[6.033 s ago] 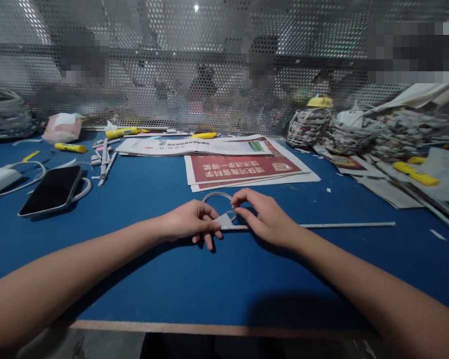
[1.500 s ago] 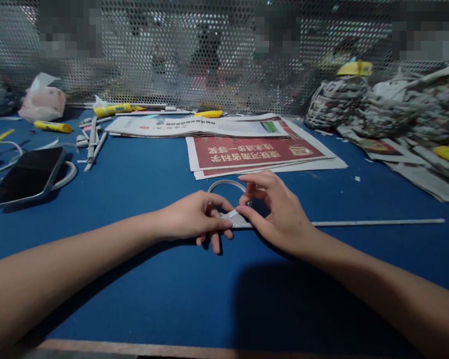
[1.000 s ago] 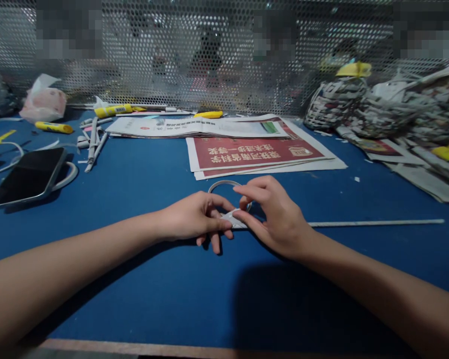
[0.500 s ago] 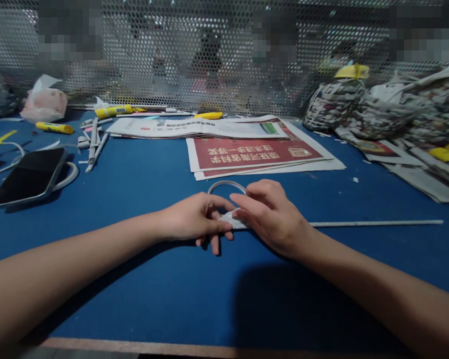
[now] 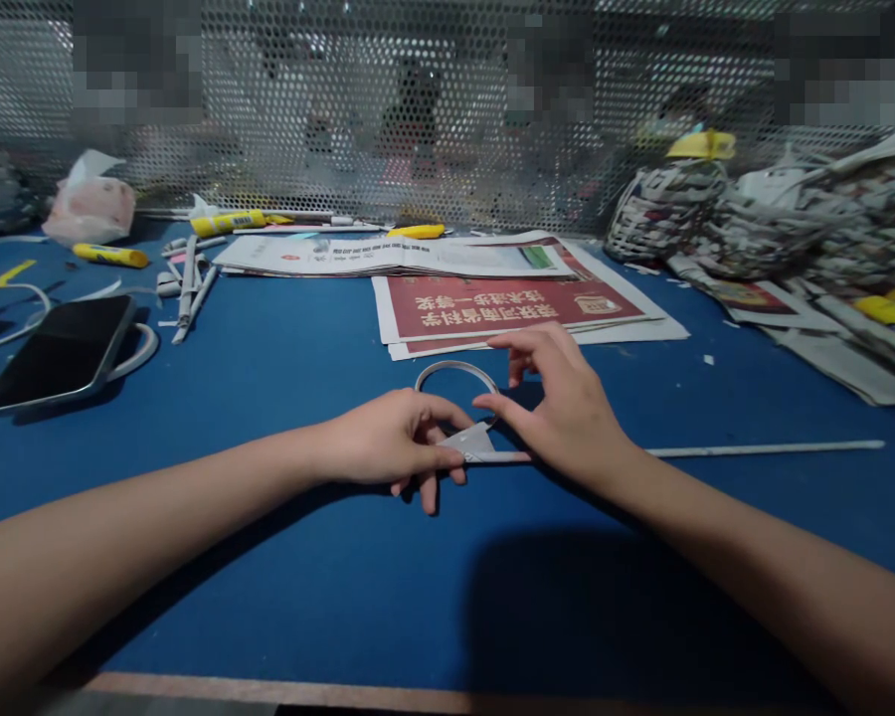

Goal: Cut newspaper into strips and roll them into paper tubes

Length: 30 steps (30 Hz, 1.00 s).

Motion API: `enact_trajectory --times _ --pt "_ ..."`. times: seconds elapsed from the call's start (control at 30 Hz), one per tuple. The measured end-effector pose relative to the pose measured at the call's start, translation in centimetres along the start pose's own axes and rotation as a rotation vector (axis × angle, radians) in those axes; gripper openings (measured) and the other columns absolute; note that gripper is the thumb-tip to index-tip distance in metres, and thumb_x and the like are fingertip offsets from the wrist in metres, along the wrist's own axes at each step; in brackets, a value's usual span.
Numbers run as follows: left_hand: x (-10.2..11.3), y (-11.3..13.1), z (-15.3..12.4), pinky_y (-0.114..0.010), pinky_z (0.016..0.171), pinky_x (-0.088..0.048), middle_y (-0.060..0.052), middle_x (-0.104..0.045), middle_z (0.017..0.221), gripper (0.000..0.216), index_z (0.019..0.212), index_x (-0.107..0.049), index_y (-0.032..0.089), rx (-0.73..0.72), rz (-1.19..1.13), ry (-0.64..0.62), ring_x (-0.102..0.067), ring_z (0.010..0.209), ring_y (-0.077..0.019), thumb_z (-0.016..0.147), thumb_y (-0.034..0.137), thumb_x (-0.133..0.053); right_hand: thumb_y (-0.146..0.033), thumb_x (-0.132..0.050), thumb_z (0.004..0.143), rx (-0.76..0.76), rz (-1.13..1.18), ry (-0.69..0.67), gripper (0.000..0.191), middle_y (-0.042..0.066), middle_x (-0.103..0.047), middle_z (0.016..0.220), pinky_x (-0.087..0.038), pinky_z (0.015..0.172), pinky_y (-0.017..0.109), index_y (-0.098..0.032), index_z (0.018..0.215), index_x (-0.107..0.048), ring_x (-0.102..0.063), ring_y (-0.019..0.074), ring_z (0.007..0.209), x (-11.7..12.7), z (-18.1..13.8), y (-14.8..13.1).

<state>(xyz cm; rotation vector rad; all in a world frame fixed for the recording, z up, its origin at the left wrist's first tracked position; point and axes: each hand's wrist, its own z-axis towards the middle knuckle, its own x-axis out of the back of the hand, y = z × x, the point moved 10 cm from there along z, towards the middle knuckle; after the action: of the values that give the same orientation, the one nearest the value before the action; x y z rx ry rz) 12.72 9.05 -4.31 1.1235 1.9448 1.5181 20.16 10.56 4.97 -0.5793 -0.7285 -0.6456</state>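
My left hand (image 5: pixel 403 443) pinches a thin rolled paper stick (image 5: pixel 761 450) between thumb and fingers. From the pinch, the stick runs far to the right, passing behind my right wrist. A loose triangular paper flap (image 5: pixel 474 438) stands up at the pinched part. My right hand (image 5: pixel 567 403) hovers just right of the flap, thumb and fingers apart, holding nothing. Behind the flap, a thin pale ring (image 5: pixel 454 365) rises between the two hands; its lower part is hidden, and I cannot tell what it is attached to.
Newspapers (image 5: pixel 484 308) lie at the back middle. On the left are a phone (image 5: pixel 60 348), short paper rolls (image 5: pixel 188 288) and a yellow glue stick (image 5: pixel 228 222). Woven paper baskets (image 5: pixel 663 214) stand at the back right. A perforated metal screen (image 5: pixel 447 119) closes off the far side.
My right hand has opened and drawn up and to the right, off the paper flap, which shows more now. My left hand keeps its pinch in nearly the same place.
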Motion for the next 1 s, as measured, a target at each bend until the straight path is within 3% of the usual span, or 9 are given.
enact_trajectory --times 0.13,0.27,0.4,0.77,1.0 --pt "0.1 -0.4 0.2 -0.012 0.032 -0.035 0.000 -0.062 0.074 0.011 0.095 -0.049 0.014 0.021 -0.061 0.016 -0.060 0.048 -0.0080 0.085 0.018 -0.050 -0.018 -0.049 0.081 0.229 -0.045 0.057 0.004 0.004 -0.051 0.076 -0.037 0.068 0.034 -0.021 0.083 -0.046 -0.048 0.0165 0.071 1.2 -0.7 -3.2" --pt "0.3 -0.3 0.3 -0.012 0.033 -0.035 0.001 -0.063 0.071 0.014 0.084 -0.048 0.014 0.011 -0.089 0.034 -0.060 0.047 -0.0073 0.081 0.024 -0.058 -0.018 -0.042 0.083 0.396 -0.143 -0.150 0.020 -0.001 -0.046 0.057 -0.029 0.067 0.034 -0.018 0.063 -0.044 -0.040 0.0123 0.057 -0.8 -1.8 -5.6" --pt "0.3 -0.2 0.2 -0.013 0.033 -0.034 0.003 -0.062 0.065 0.017 0.081 -0.049 0.014 0.012 -0.085 0.043 -0.059 0.046 -0.0077 0.079 0.027 -0.061 -0.019 -0.038 0.084 0.359 -0.196 -0.255 0.026 0.000 -0.048 0.056 -0.026 0.065 0.033 -0.017 0.060 -0.047 -0.037 0.0118 0.056 -2.4 -2.1 -5.0" --pt "0.1 0.3 0.1 -0.012 0.033 -0.035 0.004 -0.060 0.054 0.008 0.077 -0.050 0.014 -0.029 -0.061 0.021 -0.056 0.042 -0.0060 0.082 0.018 -0.056 -0.020 -0.040 0.081 0.246 -0.131 -0.366 0.028 -0.003 -0.044 0.050 -0.023 0.062 0.030 -0.018 0.053 -0.040 -0.027 0.0101 0.049 -3.6 -1.8 -4.3" --pt "0.2 0.1 0.0 -0.012 0.034 -0.035 0.004 -0.060 0.050 0.007 0.076 -0.051 0.014 -0.009 0.012 0.039 -0.048 0.033 -0.0036 0.083 0.015 -0.053 -0.018 -0.040 0.078 0.322 -0.265 -0.285 0.028 0.001 -0.047 0.048 -0.022 0.060 0.031 -0.017 0.052 -0.047 -0.034 0.0123 0.049 -3.3 -2.0 -5.5"
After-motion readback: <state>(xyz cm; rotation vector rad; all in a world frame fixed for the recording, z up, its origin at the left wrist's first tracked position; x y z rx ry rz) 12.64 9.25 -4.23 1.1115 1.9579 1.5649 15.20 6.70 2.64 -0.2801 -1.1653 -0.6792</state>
